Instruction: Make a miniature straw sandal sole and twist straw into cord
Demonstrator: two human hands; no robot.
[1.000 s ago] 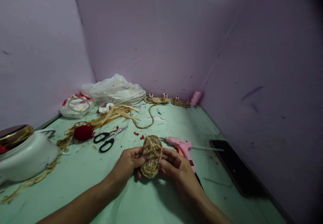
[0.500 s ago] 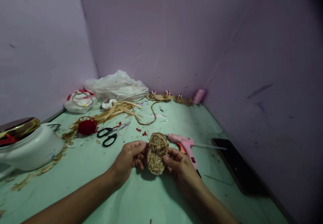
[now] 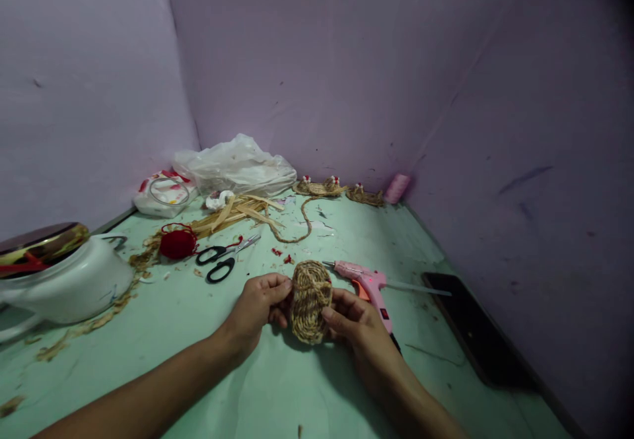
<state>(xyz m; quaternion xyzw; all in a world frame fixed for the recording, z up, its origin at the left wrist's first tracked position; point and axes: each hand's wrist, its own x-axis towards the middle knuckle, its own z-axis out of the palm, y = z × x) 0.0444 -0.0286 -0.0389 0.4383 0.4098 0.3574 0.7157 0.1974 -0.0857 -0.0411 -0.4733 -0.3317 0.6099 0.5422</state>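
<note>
Between my hands, just above the table, is a small slipper of coiled, twisted straw cord, held upright and facing me. My left hand pinches its upper left edge between thumb and fingers. On its right edge, my right hand grips with the thumb on the front and the fingers partly hidden behind. A pink glue gun with an orange trigger and a glue stick in its back lies right beside my right hand. Black-handled scissors lie partly open beyond my left hand.
Left stands a white pot, near a red yarn ball. Behind are straw strips, a plastic bag, a straw cord, finished-looking straw slippers and a pink thread spool. A dark phone lies right.
The slipper has turned slightly in my fingers, so its face looks broader and more oval. Both hands keep their hold. The whole view has shifted a little.
</note>
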